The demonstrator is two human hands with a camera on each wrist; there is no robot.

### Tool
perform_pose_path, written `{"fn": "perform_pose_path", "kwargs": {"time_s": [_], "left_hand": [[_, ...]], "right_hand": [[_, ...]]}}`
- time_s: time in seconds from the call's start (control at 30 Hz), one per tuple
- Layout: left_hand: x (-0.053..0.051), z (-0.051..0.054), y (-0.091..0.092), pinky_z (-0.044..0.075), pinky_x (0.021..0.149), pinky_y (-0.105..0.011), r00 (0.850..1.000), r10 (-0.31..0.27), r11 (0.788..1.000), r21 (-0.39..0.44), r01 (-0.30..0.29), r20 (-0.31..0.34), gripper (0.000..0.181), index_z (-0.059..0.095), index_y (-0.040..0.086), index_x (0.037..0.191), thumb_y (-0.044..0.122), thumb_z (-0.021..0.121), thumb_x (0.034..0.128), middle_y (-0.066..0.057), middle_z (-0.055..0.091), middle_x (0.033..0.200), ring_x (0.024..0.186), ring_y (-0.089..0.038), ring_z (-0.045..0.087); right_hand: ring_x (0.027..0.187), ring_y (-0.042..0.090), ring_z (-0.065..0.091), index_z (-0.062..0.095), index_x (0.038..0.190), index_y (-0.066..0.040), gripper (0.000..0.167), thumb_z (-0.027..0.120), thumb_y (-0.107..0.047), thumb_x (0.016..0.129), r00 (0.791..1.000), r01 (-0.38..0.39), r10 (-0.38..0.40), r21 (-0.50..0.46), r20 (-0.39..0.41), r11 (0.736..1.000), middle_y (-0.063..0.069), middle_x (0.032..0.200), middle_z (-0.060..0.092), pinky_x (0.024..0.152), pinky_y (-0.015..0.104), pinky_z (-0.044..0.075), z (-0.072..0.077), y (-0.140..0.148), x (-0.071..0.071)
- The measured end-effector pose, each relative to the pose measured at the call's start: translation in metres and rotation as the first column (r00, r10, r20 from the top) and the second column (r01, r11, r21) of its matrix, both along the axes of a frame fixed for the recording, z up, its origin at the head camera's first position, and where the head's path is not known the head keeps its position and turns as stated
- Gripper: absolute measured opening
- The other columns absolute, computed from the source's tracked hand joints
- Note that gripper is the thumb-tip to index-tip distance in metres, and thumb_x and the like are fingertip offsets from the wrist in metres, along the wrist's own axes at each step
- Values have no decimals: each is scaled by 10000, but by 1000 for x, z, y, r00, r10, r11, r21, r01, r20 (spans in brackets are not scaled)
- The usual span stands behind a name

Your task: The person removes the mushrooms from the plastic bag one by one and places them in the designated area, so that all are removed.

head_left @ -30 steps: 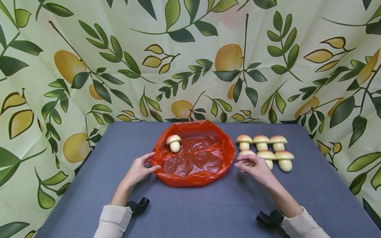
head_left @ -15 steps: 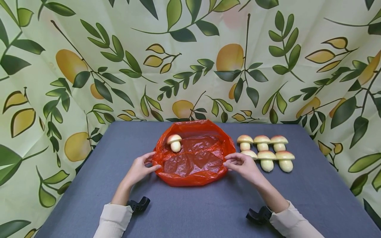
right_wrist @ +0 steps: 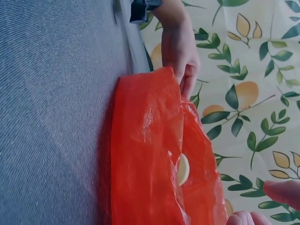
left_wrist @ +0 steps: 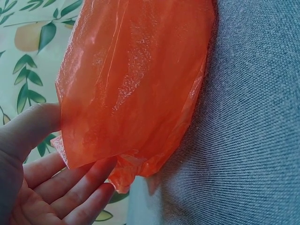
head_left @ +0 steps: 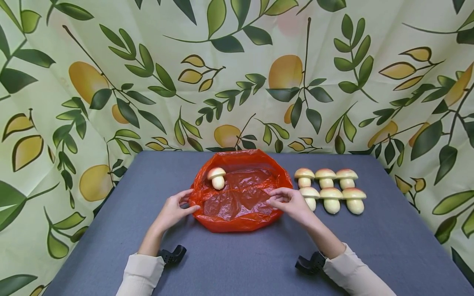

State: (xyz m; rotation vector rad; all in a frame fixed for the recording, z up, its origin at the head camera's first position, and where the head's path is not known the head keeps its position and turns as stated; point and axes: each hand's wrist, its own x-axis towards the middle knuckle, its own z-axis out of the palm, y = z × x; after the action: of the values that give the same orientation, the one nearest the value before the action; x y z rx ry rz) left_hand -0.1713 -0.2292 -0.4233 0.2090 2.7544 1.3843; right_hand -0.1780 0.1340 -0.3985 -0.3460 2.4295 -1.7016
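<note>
A red plastic bag [head_left: 237,224] lies with its mouth wide on the table, its rim folded out. Inside, towards the back left, rests one mushroom [head_left: 216,177] with a reddish cap and pale stem. My left hand [head_left: 177,209] holds the bag's left rim between thumb and fingers; in the left wrist view its fingers [left_wrist: 89,185] pass behind the red film. Over the bag's right side hovers my right hand [head_left: 290,203], its fingers loosely bent and nothing seen between them. In the right wrist view a gap shows between its thumb [right_wrist: 283,193] and fingers.
Several more mushrooms [head_left: 331,199] lie in two rows right of the bag, just beyond my right hand. A grey-blue cloth covers the table [head_left: 237,263]. Behind it hangs a leaf-patterned curtain [head_left: 237,82]. Each wrist wears a black camera [head_left: 311,263].
My right hand has moved left, from beside the front row of mushrooms to over the bag's right side. The front-left mushroom now shows more fully. My left hand stays at the rim.
</note>
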Motion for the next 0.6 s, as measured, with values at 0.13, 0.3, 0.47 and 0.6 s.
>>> {"fn": "perform_pose_path", "kwargs": {"time_s": [0.13, 0.3, 0.47, 0.6], "left_hand": [[0, 1, 0, 518, 1001, -496, 1000, -4, 1000, 3, 4, -3, 614, 485, -50, 1363, 167, 737, 848, -278, 563, 1341, 1179, -415, 607], [0, 1, 0, 522, 994, -488, 1000, -6, 1000, 3, 6, -10, 612, 486, -56, 1359, 166, 738, 847, -278, 567, 1334, 1173, -411, 612], [0, 0, 1, 521, 993, -488, 1000, -6, 1000, 0, 6, -17, 609, 485, -63, 1357, 164, 735, 851, -285, 574, 1322, 1167, -417, 613], [0, 1, 1, 524, 989, -492, 1000, -10, 1000, 2, 10, -17, 608, 488, -61, 1356, 163, 737, 848, -287, 568, 1329, 1168, -421, 611]], "right_hand": [[722, -4, 652, 615, 1092, 153, 324, 692, -62, 862, 1000, -22, 22, -16, -14, 1000, 275, 934, 710, 664, 199, 572, -3, -7, -2], [720, 18, 656, 613, 1090, 156, 319, 687, -55, 862, 998, -61, 61, -13, -13, 998, 313, 951, 702, 638, 190, 561, -6, -16, -3], [719, 8, 635, 623, 1087, 142, 321, 696, -74, 862, 997, -71, 71, 12, -2, 997, 276, 942, 710, 648, 154, 553, -10, -25, -5], [706, 3, 624, 635, 1078, 129, 343, 718, -117, 854, 996, -85, 85, 9, -9, 996, 252, 930, 711, 656, 157, 565, -15, -32, -6]]}}
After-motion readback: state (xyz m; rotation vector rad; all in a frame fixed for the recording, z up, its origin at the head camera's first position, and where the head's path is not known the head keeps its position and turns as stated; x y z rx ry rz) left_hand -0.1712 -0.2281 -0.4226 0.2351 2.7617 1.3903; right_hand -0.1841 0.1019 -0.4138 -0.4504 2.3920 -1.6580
